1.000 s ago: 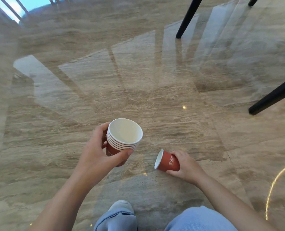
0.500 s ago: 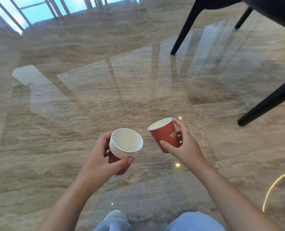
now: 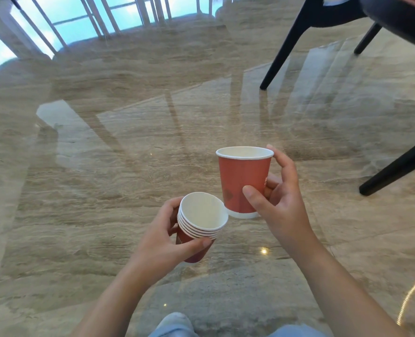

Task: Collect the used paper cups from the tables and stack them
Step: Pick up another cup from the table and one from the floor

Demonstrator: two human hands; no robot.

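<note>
- The shiny brown stone floor (image 3: 99,190) fills most of the frame and spreads wide across the left and middle.
- A black chair (image 3: 323,18) stands in the upper right. One leg (image 3: 283,48) comes down to the floor, well apart from the hands.
- Another black leg (image 3: 396,166) slants in from the right edge.
- Bright windows with white bars (image 3: 80,20) run along the upper left edge.
- The right hand (image 3: 281,205) holds one red cup (image 3: 243,181) just right of the middle. The thumb presses the front and the fingers curl round the back. The cup is upright.
- The left hand (image 3: 158,244) wraps round a stack of red cups (image 3: 199,222) below the middle. The stack tips toward the single cup.
- The single cup's white bottom edge is right beside the stack's top rim. I cannot tell if they touch.
- Blue jeans (image 3: 175,324) peek in at the bottom edge.
</note>
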